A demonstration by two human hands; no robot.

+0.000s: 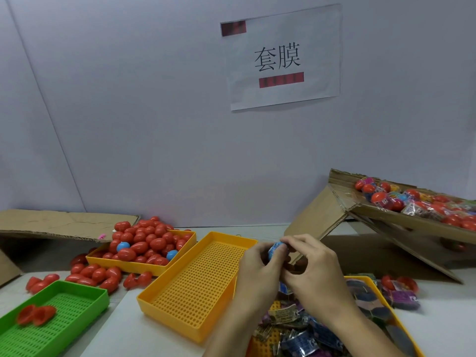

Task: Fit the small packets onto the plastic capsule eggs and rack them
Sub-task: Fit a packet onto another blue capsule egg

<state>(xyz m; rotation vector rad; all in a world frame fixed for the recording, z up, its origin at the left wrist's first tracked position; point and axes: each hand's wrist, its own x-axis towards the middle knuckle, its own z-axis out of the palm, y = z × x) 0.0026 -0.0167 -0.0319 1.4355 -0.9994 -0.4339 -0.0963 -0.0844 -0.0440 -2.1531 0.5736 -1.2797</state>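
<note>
Loose packets (304, 333) fill the nearest yellow tray. Above it, the left hand (257, 269) and right hand (313, 274) together pinch one blue egg (277, 249), seemingly fitting a packet. Beside them the perforated yellow rack (195, 282) holds nothing; red eggs (146, 243) still heaped.

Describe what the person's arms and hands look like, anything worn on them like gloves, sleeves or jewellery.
Both the left hand and the right hand are bare, with no gloves. No rings, watch or bracelet show. The forearms are uncovered as far as the bottom edge of the picture, so no sleeves are in view. No markings or tape show on either.
</note>
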